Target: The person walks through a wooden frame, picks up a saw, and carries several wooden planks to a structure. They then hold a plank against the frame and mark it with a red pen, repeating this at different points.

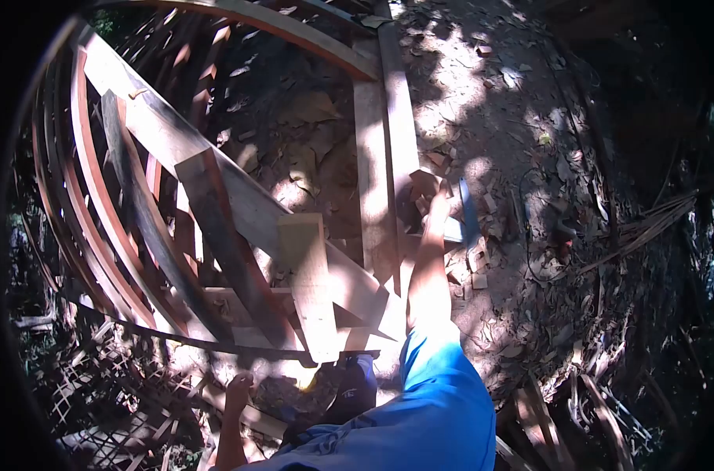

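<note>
My right arm, in a blue sleeve, reaches forward along the long upright-running beam (375, 165). My right hand (439, 202) is at that beam's right side, beside a narrow blue object (468, 212) and a short reddish-brown wood piece (424, 185); I cannot tell what its fingers grip. Low on the left, my left hand (239, 386) hangs in shade below the frame's near edge, its fingers small and dim. A short pale wood block (307, 290) lies over the crossing boards just ahead of my body.
A wide diagonal plank (169, 129) crosses the timber frame. Several curved-looking slats (98, 180) stand at the left. Wood offcuts (476, 271) and dry leaves litter the ground (530, 157) at the right. Thin sticks (647, 224) lie farther right, and lattice-like strips (98, 400) at lower left.
</note>
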Motion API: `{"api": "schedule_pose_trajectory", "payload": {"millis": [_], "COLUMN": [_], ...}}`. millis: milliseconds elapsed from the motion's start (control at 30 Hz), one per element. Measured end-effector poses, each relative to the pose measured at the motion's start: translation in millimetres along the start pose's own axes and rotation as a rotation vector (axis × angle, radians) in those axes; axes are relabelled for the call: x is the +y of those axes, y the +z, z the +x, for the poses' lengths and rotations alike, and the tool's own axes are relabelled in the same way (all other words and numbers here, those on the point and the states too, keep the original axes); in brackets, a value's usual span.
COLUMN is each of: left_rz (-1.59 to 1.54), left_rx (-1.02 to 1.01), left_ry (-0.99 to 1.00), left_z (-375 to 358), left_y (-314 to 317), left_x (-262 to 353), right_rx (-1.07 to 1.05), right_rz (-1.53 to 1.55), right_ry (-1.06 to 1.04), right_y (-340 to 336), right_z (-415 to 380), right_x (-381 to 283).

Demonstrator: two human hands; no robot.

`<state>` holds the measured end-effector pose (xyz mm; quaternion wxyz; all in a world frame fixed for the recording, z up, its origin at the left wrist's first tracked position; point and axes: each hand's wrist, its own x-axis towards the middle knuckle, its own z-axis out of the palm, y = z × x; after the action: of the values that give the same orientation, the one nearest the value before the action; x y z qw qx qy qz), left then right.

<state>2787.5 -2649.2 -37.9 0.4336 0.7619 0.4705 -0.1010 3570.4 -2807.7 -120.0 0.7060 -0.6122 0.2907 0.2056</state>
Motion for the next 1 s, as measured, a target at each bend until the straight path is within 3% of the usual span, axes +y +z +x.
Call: {"api": "schedule_pose_trajectory", "payload": {"millis": [33,67,100,167,233,267,300,400,567,733,833,933,967,1000], "left_rz": [-0.27,-0.221,-0.179,0.023,0.072,0.267,0.467,0.039,-0.082,-0.032,0.004,-0.003,-0.098,-0.144], "left_rx": [0.006,0.003,-0.008,-0.016,-0.061,-0.044,0.012,-0.071,-0.068,-0.035,0.028,0.118,0.109,0.021], "left_ry": [-0.388,-0.401,-0.398,-0.123,-0.018,0.172,0.359,0.118,-0.106,-0.126,-0.084,-0.069,-0.197,-0.139], "left_z": [-8.6,-10.8,-15.2,-22.9,-31.4,-33.6,-35.2,-43.7,-61.9,-64.2,-52.0,-41.5,-39.7,-32.9], "left_y": [-9.2,-10.2,-4.1,12.8,18.7,23.9,29.1,47.3,60.5,61.6,57.0,54.5,51.1,46.2], "left_x": [110.1,125.4,120.2,89.9,88.8,87.0,85.0,46.4,-10.3,-42.7,-52.1,-59.8,-57.3,-54.5], "right_rx": [-0.053,-0.167,-0.378,-0.525,-0.586,-0.599,-0.572,-0.443,-0.469,-0.719,-0.674,-0.568,-0.485,-0.432], "right_rz": [-0.035,-0.03,0.076,-0.261,-0.557,-0.65,-0.634,-0.518,-0.508,-0.728,-0.854,-0.779,-0.764,-0.757], "right_ry": [-0.088,-0.283,-0.248,-0.511,-0.543,-0.557,-0.555,-0.503,-0.532,-0.599,-0.88,-0.861,-0.91,-0.869], "right_y": [5.0,7.2,8.5,9.5,18.4,28.6,46.1,84.1,86.1,45.2,-0.1,-58.7,-78.6,-92.5], "right_z": [-30.3,-74.9,-107.5,-135.1,-174.0,-198.4,-231.5,-262.6,-281.4,-381.7,-383.5,-373.1,-360.0,-366.5], "right_x": [-5.5,-1.6,11.5,92.7,137.7,147.6,133.5,120.6,93.0,-27.0,-51.7,-86.6,-92.2,-112.2]}}
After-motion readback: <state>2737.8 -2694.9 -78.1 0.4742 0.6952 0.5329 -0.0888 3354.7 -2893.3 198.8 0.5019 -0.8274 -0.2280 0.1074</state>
